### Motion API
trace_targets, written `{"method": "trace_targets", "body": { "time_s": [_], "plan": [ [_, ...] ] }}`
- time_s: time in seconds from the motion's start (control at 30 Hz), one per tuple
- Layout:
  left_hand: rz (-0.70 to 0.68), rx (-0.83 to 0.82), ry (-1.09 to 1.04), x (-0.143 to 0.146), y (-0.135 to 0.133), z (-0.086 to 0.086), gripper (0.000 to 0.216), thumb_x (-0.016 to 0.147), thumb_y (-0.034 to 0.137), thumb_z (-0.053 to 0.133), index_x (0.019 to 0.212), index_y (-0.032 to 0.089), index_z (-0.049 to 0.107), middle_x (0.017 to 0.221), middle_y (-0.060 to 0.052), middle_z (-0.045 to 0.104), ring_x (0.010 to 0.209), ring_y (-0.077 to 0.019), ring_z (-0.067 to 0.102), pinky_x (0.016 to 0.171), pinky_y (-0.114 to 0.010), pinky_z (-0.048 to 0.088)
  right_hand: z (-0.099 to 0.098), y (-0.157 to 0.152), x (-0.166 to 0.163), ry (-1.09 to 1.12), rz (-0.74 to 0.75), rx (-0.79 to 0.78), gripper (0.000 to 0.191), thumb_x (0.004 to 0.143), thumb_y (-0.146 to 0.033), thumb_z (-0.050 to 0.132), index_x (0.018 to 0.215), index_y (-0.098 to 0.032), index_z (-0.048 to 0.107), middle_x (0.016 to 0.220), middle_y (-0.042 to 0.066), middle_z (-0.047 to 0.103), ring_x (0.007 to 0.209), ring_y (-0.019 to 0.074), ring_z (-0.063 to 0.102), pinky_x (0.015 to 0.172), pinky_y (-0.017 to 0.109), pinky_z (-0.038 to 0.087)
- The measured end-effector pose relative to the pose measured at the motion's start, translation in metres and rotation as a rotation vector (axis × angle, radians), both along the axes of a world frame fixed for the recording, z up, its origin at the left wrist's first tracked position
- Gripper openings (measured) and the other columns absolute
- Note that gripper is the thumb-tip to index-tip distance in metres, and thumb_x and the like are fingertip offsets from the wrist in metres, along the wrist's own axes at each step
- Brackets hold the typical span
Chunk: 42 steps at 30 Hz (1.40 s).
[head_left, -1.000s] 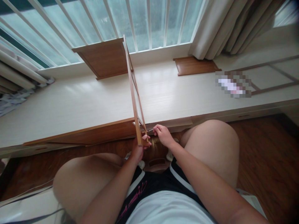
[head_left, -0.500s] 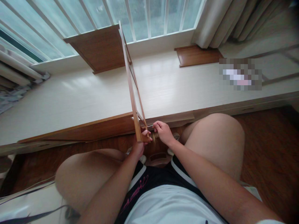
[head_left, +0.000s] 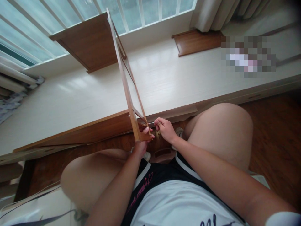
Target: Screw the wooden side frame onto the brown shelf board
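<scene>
One wooden frame [head_left: 128, 84] here, held up on edge over the lap, leaning away toward the window [head_left: 98, 9]. Left hand [head_left: 141, 142] has its fingers clamped on the frame's bottom corner; right hand [head_left: 164, 128] is just beside it, fingers pinched together on something thin at that corner, too small to tell what. Two brown panels [head_left: 87, 44] lie on the long white bench [head_left: 70, 97] under the window, one left, one further right [head_left: 195, 40], well apart. A third brown board [head_left: 94, 131] sits along the bench's front edge. White bars on the window, curtains both sides, dark wood floor [head_left: 275, 135].
</scene>
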<state>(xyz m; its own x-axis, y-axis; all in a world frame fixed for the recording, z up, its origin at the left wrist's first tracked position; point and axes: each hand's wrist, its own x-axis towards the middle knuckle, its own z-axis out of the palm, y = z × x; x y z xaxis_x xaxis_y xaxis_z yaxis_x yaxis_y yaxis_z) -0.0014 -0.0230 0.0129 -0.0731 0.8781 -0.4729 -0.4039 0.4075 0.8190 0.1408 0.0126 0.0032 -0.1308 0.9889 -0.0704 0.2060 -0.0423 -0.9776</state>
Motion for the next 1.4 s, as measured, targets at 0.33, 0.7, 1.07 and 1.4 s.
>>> {"method": "trace_targets", "body": {
  "time_s": [0.33,0.7,1.07,1.4],
  "plan": [
    [-0.028,0.034,0.024,-0.002,0.0,-0.002,0.026,0.076,0.037,0.069,0.087,0.014,0.063,0.08,-0.002,0.064,0.052,-0.009,0.061,0.037,-0.016,0.027,-0.004,-0.001,0.002,0.019,0.011,0.032,0.031,0.094,-0.039,0.045,0.073,-0.019,0.057,0.059,-0.004,0.052,0.057,0.0118,0.048,0.06,0.024,0.034],
    [-0.031,0.043,0.015,0.001,0.0,0.003,0.03,0.074,0.033,0.07,0.099,0.018,0.064,0.079,0.0,0.065,0.053,-0.0079,0.06,0.038,-0.016,0.028,-0.011,0.002,0.005,0.048,0.04,0.098,0.029,0.094,-0.039,0.045,0.077,-0.019,0.058,0.058,-0.004,0.049,0.056,0.0111,0.047,0.061,0.023,0.034],
    [-0.034,0.042,0.016,0.003,0.0,0.003,0.025,0.076,0.033,0.069,0.096,0.018,0.064,0.079,0.0,0.065,0.053,-0.0074,0.06,0.038,-0.017,0.027,-0.015,0.009,0.001,0.169,0.033,0.042,0.035,0.092,-0.044,0.047,0.074,-0.017,0.06,0.056,-0.004,0.051,0.054,0.0111,0.047,0.058,0.023,0.036],
    [-0.046,0.031,0.024,0.001,0.0,0.001,0.022,0.075,0.034,0.069,0.086,0.017,0.062,0.078,0.0,0.064,0.053,-0.0068,0.059,0.038,-0.016,0.027,-0.004,0.024,-0.01,0.318,0.022,-0.333,0.046,0.087,-0.037,0.046,0.046,-0.017,0.05,0.032,-0.003,0.041,0.031,0.0087,0.036,0.042,0.025,0.026]
  ]
}}
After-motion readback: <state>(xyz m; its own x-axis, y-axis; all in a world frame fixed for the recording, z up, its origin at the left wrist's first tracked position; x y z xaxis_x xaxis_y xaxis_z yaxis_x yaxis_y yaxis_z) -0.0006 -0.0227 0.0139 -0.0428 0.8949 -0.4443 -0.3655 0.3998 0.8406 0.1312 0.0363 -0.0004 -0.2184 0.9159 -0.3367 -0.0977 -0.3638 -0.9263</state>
